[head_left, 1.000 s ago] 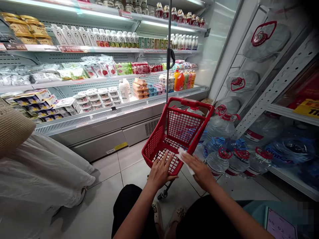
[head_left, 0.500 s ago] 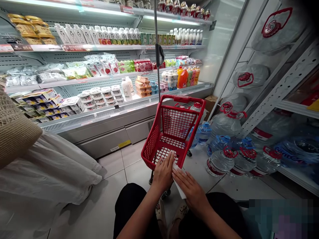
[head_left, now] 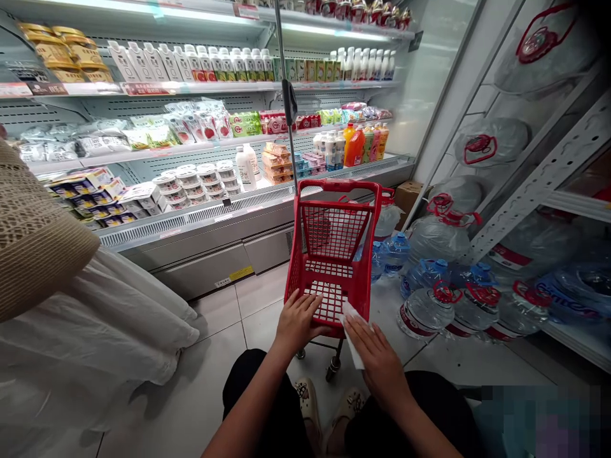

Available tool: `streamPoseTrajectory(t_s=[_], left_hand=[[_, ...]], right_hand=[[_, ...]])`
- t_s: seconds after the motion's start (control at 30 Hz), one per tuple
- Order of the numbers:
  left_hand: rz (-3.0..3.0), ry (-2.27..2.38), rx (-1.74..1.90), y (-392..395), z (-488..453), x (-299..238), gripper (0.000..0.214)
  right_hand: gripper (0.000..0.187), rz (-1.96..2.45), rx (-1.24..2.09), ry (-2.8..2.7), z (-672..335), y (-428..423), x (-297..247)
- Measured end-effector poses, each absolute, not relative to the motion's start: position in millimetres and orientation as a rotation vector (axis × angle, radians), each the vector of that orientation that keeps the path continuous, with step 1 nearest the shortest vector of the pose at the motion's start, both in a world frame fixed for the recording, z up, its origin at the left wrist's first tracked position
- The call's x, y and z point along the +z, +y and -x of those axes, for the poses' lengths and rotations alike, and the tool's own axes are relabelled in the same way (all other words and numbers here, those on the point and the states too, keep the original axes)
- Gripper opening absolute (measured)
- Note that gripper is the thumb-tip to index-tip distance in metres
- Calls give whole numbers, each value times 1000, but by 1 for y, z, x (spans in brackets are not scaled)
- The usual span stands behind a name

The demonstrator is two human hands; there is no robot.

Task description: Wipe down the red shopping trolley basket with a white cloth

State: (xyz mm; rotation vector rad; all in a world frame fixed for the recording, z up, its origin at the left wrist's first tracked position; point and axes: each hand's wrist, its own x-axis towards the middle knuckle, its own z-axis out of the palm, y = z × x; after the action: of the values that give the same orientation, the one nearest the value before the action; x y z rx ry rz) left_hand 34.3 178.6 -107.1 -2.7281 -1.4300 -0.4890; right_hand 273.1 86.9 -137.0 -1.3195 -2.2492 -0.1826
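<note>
A small red shopping cart (head_left: 375, 254) with a grid-walled basket stands in front of my knees. My left hand (head_left: 296, 323) grips the near left corner of its rim, fingers reaching over into the basket and the thumb along the edge. Under the flattened fingers of my right hand (head_left: 379, 356) is a folded white tissue (head_left: 352, 343), pressed to the near right part of the rim. What the right palm covers is hidden. The two hands are apart.
An open refrigerated display (head_left: 200, 232) with cartons, tubs and bottles runs behind the cart. Large water bottles (head_left: 424, 312) and a metal rack (head_left: 529, 172) stand at the right. A person in a white skirt (head_left: 128, 305) is close on the left.
The cart has turned to face me more squarely. My left hand has moved left to the rim's corner, away from my right hand, which has shifted slightly right with the tissue.
</note>
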Motion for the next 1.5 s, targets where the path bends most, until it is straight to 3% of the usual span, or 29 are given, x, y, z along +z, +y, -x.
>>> streamPoseTrajectory(t_s=[0.17,0.33,0.5,0.63,0.87,1.0,1.07,1.23,1.5], left_hand=[[2627,-1553,-611,168,-65,-112,92],[2724,-1423,-555,176,-57,-106,97],[2698,-1327,-486,186,-36,-104,77],[2681,-1323,-569,188,-46,-113,61],[2597,-1332,-795,185,-79,-121,76],[2673,-1261,-750,188,-67,-112,77],[2709,-1231,-699,191,-56,-107,69],[2754,-1191,-777,193,-48,-105,25],[2792,-1281,-1082,186,-64,-111,6]], right_hand=[[99,1206,-218,-2270,-229,104,-133],[97,1289,-204,-2291,-267,97,-132],[93,1506,-217,-2206,-330,80,-137],[92,1512,-250,-2186,-324,90,-139],[98,1270,-277,-2261,-249,120,-136],[96,1287,-298,-2302,-273,117,-137],[96,1375,-320,-2280,-305,113,-138],[96,1551,-332,-2176,-349,110,-138],[100,1311,-229,-2276,-263,120,-137]])
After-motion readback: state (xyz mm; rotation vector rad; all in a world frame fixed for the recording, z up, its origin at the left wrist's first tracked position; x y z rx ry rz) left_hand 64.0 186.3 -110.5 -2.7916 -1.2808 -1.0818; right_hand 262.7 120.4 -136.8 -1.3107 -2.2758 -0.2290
